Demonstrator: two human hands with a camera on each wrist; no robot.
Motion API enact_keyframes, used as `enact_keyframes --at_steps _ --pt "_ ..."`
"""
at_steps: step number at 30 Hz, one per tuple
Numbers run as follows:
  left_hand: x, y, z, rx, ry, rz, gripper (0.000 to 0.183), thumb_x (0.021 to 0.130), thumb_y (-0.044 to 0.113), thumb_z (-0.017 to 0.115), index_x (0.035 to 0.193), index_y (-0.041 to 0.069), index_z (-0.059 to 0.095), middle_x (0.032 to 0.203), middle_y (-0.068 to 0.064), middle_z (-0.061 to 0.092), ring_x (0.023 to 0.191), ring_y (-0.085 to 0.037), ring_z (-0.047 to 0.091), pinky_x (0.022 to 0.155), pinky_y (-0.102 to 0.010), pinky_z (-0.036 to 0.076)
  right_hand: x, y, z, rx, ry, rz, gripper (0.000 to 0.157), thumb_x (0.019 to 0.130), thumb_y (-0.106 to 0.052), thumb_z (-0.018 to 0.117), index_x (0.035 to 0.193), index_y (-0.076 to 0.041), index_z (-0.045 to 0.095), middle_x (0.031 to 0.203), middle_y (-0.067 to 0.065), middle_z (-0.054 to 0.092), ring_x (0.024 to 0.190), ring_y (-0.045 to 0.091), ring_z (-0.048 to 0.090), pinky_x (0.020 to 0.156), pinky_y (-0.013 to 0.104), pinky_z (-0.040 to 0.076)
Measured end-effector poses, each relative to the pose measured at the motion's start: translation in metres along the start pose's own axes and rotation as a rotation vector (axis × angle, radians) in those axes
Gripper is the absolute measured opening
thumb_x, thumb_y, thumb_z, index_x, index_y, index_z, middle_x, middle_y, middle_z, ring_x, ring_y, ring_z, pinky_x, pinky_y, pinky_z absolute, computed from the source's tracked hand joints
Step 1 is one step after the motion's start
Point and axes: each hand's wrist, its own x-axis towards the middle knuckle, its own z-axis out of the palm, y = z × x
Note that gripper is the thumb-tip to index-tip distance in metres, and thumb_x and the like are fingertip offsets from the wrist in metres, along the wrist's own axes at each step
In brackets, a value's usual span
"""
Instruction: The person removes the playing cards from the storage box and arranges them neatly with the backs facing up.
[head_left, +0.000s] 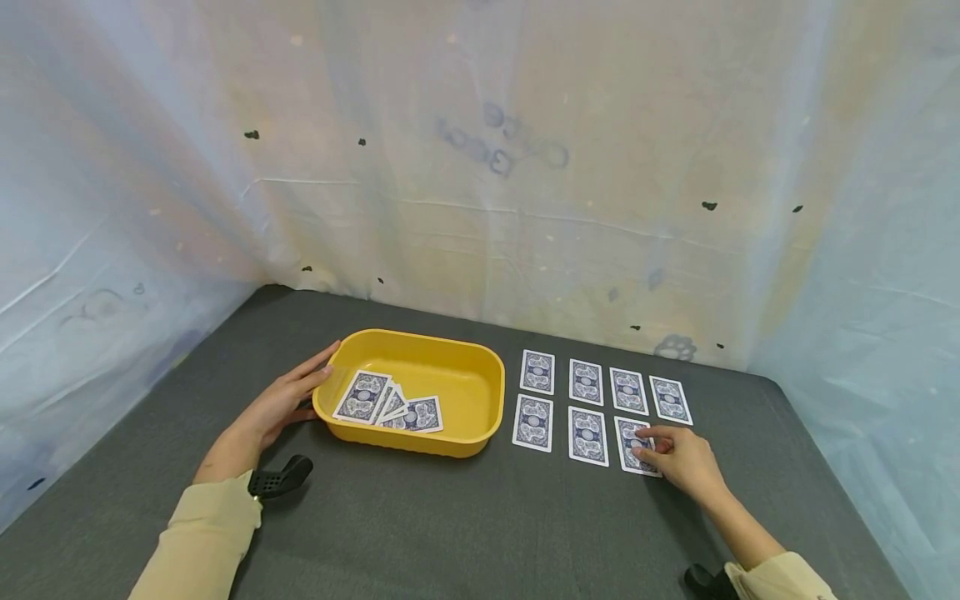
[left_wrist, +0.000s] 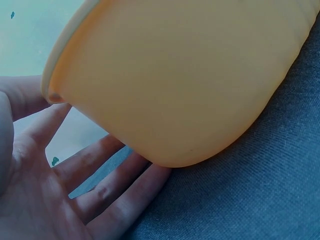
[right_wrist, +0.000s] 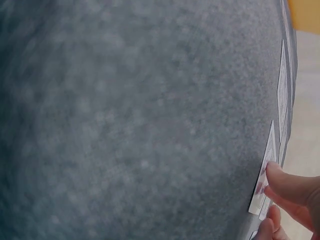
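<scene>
Yellow oblong plastic tray [head_left: 461, 400] against your straight-fingered left hand [head_left: 279, 407]; right of it, your right hand [head_left: 686, 458], grip unclear, apparently positions a blue-backed rectangular card [head_left: 627, 443]; next, release gently.

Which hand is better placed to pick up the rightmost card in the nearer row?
Probably the right hand: its fingertips are at that card, while the left hand touches the left end of the yellow tray.

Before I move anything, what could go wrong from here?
The right hand touches the near row's rightmost card; dragging it could nudge the card beside it. The left hand touches the yellow tray; a push rightward might run it into the nearest cards. The overlapping cards inside could slide if jolted.
</scene>
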Motion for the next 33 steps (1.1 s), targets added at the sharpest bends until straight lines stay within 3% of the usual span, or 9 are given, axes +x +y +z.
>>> enact_keyframes --at_steps 8,21,33 --pt "0.001 0.000 0.001 0.000 0.009 -0.019 0.067 0.097 0.055 0.043 0.153 0.040 0.008 0.163 -0.007 0.000 0.144 -0.044 0.014 0.107 -0.061 0.031 0.000 -0.006 0.002 0.022 0.013 -0.001 0.029 0.081 -0.019 0.075 0.103 0.001 0.071 0.068 0.000 0.053 0.059 0.012 0.042 0.052 0.026 0.030" --pt "0.001 0.001 0.003 0.004 0.024 -0.028 0.067 0.097 0.055 0.043 0.153 0.039 0.008 0.163 -0.007 0.000 0.144 -0.044 0.014 0.107 -0.062 0.030 0.011 -0.037 0.012 0.262 0.090 -0.029 0.031 0.082 -0.020 0.074 0.106 0.000 0.070 0.083 0.007 0.066 0.076 0.017 0.062 0.056 0.025 0.045" --pt "0.002 0.002 0.003 0.005 0.026 -0.039 0.067 0.098 0.054 0.043 0.153 0.039 0.008 0.163 -0.006 -0.001 0.144 -0.045 0.013 0.107 -0.063 0.029 0.022 -0.080 0.015 0.389 0.036 -0.073 0.030 0.085 -0.014 0.073 0.111 0.001 0.069 0.089 0.011 0.067 0.072 0.012 0.063 0.055 0.021 0.049"
